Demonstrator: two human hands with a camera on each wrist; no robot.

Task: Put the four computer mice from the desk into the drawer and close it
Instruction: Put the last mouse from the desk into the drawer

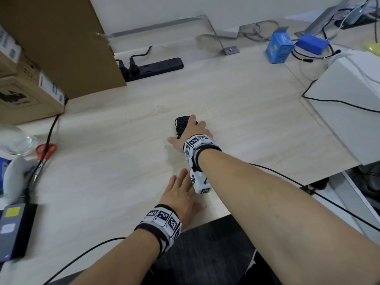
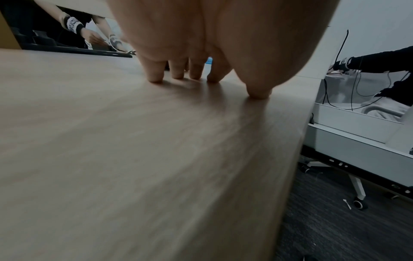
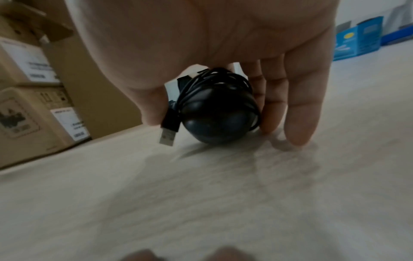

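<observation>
Right hand point(image 1: 192, 130): reaches forward, fingers curled around the black mouse point(image 3: 218, 113).
Left hand point(image 1: 182, 194): flat, fingers straight, beside the desk point(image 1: 236, 95) front edge.

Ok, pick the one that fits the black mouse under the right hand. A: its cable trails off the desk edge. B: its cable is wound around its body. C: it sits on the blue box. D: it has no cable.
B: in the right wrist view the black mouse has its cable looped around the body, the USB plug hanging loose at one side, while the right hand closes around it on the desk.
</observation>
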